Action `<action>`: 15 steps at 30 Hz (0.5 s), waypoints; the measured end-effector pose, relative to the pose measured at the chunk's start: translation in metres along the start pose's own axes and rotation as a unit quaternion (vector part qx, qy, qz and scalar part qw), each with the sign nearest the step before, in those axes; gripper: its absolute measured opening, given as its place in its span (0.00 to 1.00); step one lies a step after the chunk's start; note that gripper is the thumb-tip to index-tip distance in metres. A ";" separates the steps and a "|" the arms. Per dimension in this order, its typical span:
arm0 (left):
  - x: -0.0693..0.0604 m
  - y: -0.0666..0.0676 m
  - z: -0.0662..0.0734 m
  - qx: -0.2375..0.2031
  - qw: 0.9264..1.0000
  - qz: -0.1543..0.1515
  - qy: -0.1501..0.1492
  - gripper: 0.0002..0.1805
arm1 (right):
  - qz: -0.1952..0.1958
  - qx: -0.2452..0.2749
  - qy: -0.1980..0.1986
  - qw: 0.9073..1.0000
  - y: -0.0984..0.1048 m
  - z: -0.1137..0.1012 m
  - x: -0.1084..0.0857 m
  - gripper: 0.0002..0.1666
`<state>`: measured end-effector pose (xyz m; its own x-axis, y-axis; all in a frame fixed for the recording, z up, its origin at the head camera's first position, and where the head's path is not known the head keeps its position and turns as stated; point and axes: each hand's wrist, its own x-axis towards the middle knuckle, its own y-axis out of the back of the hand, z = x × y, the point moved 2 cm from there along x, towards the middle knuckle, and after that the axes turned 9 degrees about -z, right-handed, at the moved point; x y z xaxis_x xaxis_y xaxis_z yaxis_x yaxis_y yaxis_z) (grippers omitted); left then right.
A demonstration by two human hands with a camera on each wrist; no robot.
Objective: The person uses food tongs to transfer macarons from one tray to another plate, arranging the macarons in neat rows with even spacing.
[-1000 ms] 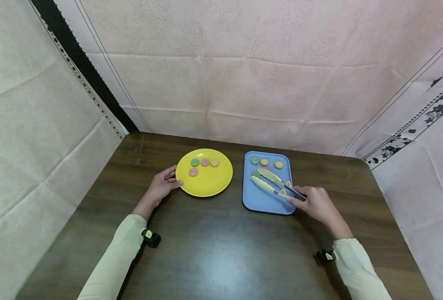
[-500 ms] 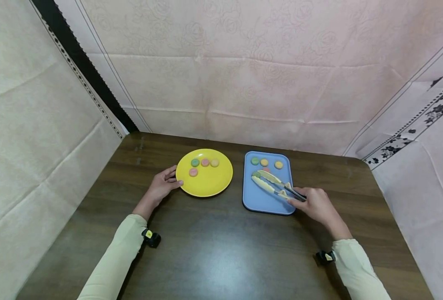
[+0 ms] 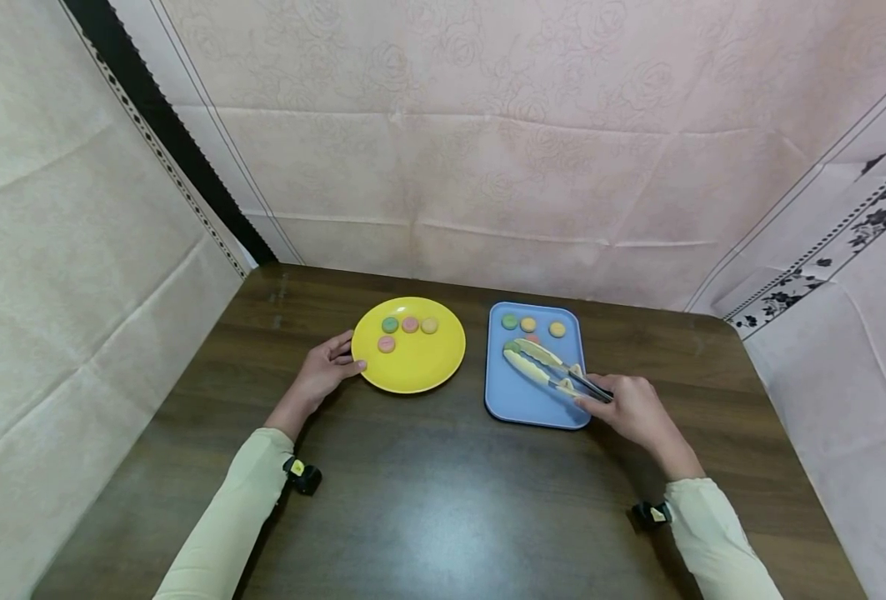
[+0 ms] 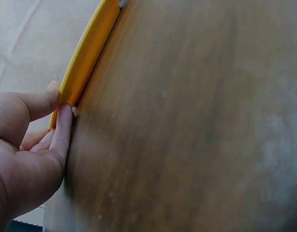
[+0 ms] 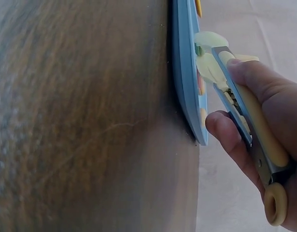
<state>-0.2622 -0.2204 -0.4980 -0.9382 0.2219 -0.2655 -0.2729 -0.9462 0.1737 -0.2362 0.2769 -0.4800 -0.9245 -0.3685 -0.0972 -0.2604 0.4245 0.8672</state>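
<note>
My left hand [image 3: 324,372] pinches the left rim of a yellow plate [image 3: 420,371]; the left wrist view has the thumb [image 4: 44,102] on top and fingers underneath. On that plate lie a green macaron [image 3: 390,325], two pink ones and a pale yellow one [image 3: 429,326]. Over a blue tray [image 3: 518,407] my right hand [image 3: 630,408] grips cream-tipped tongs [image 3: 530,371], thumb along one arm in the right wrist view. The tong tips are spread about a green macaron [image 3: 513,347], partly covered by them; firm contact is hard to judge.
Another green macaron [image 3: 509,322], two yellow ones [image 3: 558,330] and a partly hidden pink one [image 3: 533,339] lie on the tray. A brown wooden table [image 3: 412,483] bears plate and tray, with the tray at the right. Pale cloth walls [image 3: 488,167] stand behind and at both sides.
The tong tips have shifted very slightly and drawn a little closer together about the green macaron. The left hand and the plate hold still.
</note>
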 end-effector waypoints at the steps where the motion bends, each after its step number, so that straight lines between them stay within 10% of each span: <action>1: 0.000 0.000 0.000 0.000 1.000 0.000 0.000 0.41 | 0.004 -0.001 0.002 1.000 0.001 0.000 0.000 0.33; 15: 0.001 0.000 -0.002 -0.002 1.000 -0.002 0.000 0.41 | 0.037 -0.009 0.011 0.999 0.018 -0.014 0.006 0.33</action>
<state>-0.2628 -0.2206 -0.4998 -0.9373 0.2255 -0.2656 -0.2755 -0.9464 0.1686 -0.2429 0.2710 -0.4583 -0.9346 -0.3550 -0.0228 -0.1869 0.4357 0.8805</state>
